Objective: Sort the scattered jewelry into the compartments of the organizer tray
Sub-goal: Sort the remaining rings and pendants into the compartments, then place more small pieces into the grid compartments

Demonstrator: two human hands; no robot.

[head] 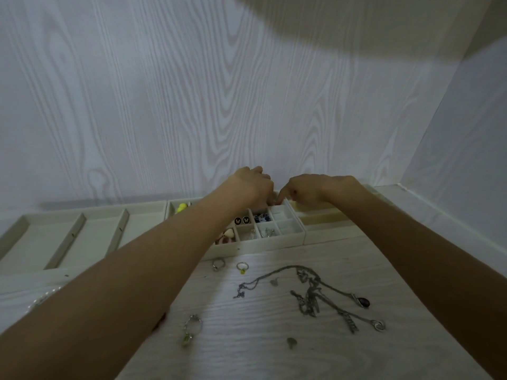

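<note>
Inside tray [248, 246] — butterfly studs [241, 220], earrings [267, 232]

Three trays stand in a row along the wall: a long-slot tray [68, 231] left of the grid tray [274, 242], and a shallow tray [323, 218] right of it. The long-slot tray shows three dividers. In the grid tray lie two round black studs [241, 220], one yellow piece [182, 207], one blue-and-white piece [262, 217] and one cream heart [229, 233]. In front of the grid tray, on the tabletop [274, 352], lie three rings: two close to its front wall [218, 264] [242, 266] and one farther out [192, 323]. Beside them lies a tangle of chains [307, 294]; their number cannot be told. It carries one dark oval pendant [364, 301]. Two hands reach over the grid tray.
</note>
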